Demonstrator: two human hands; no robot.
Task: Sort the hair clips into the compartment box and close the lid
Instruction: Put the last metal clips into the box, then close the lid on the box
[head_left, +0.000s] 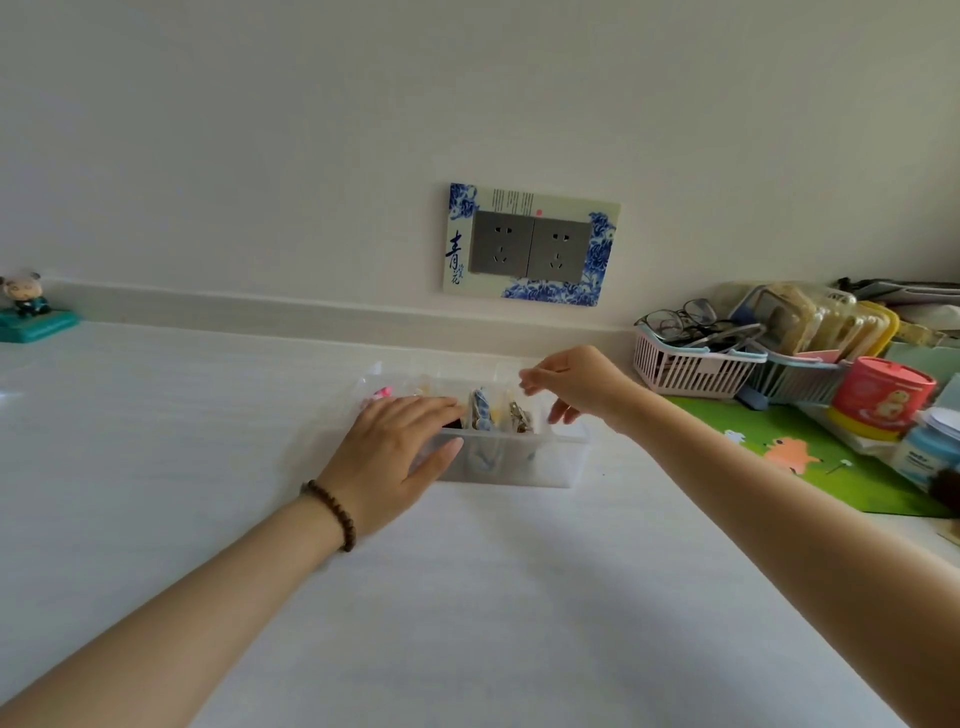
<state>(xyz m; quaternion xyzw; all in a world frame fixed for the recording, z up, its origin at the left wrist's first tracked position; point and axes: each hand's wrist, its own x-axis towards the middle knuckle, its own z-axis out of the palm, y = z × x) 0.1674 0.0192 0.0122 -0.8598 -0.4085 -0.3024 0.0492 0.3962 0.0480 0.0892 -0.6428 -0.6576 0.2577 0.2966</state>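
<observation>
A clear plastic compartment box (550, 460) stands on the white table near the wall. Its clear lid (410, 371) stands open behind it. Inside are a blue patterned hair clip (480, 410), a metal clip (519, 415), a pink clip (383, 392) at the far left, and a dark clip (453, 424) partly hidden under my fingers. My left hand (397, 452) lies over the box's left half, thumb on the front wall. My right hand (576, 387) hovers over the right end, thumb and forefinger pinched on what looks like the lid's right edge.
A pink basket (685, 366) with glasses and a blue basket (800, 382) of packets crowd the right side, beside a red tin (878, 397) and a green mat (810, 457). A small figurine (28, 312) sits far left. A wall socket (530, 247) is above the box.
</observation>
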